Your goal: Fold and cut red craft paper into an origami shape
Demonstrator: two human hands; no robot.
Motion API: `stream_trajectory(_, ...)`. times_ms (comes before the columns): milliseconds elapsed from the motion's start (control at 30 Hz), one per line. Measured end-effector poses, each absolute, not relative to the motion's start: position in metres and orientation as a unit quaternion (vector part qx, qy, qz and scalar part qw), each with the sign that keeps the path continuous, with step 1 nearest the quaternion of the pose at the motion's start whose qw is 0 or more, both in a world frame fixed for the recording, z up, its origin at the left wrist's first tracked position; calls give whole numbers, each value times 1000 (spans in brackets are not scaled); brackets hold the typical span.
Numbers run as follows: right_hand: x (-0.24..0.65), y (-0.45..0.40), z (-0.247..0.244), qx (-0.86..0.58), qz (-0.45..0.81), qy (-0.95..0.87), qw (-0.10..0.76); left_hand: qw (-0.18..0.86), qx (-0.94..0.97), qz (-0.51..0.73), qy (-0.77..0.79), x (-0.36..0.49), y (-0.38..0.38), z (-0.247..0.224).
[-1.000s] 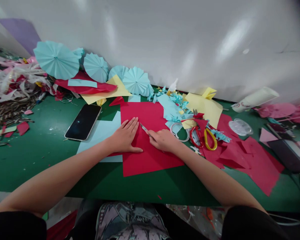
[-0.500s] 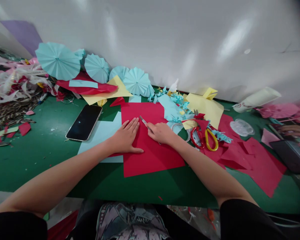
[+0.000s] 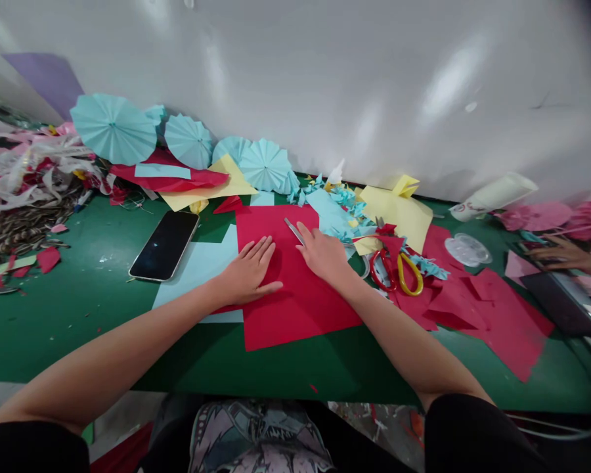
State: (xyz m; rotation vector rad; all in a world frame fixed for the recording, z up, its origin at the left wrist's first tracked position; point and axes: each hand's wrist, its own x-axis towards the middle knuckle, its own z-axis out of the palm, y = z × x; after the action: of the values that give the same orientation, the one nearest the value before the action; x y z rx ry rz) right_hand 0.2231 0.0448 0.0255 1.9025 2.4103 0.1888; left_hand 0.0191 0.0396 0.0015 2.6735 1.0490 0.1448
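A red sheet of paper [image 3: 295, 315] lies on the green table in front of me, partly over a light blue sheet [image 3: 197, 263]. My left hand [image 3: 249, 269] rests flat on its left part, fingers stretched and thumb out to the right. My right hand [image 3: 322, 253] is closed around a slim silver-grey tool that looks like a craft knife [image 3: 294, 231]. Its pointed end sticks out to the upper left, over the red paper; the rest is hidden under my fingers. Left of the sheets is a black-screened phone [image 3: 165, 246].
Scissors with a red and a yellow handle [image 3: 410, 274] lie right of my hand beside a tape roll [image 3: 366, 266]. Pleated blue paper fans [image 3: 266, 164] lean along the wall. Red scraps [image 3: 509, 328] and another person's hand [image 3: 566, 255] are at the right.
My right hand has moved slightly up and right across the red paper with the tool. The left hand has stayed flat in about the same place.
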Motion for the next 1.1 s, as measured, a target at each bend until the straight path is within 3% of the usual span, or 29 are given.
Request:
stream_trajectory(67,220,34,24,581,72,810,-43,184,903,96,376,19,39,2)
stream_trajectory(167,215,18,18,444,-11,890,-103,223,876,152,401,19,39,1)
stream_trajectory(267,212,3,12,344,-100,931,-67,225,863,167,419,17,40,-1)
stream_trajectory(367,213,-8,9,354,-133,924,-56,230,859,172,423,17,41,-2)
stream_trajectory(700,237,-25,6,321,-76,935,-132,230,858,175,424,17,42,-5)
stream_trajectory(833,241,-26,11,437,-86,872,-202,223,859,174,427,17,42,-6)
stream_trajectory(1000,253,-17,23,654,-63,665,-356,212,876,145,409,16,42,-2)
stream_trajectory(1100,269,-4,25,716,-31,581,-387,195,897,108,383,16,40,2)
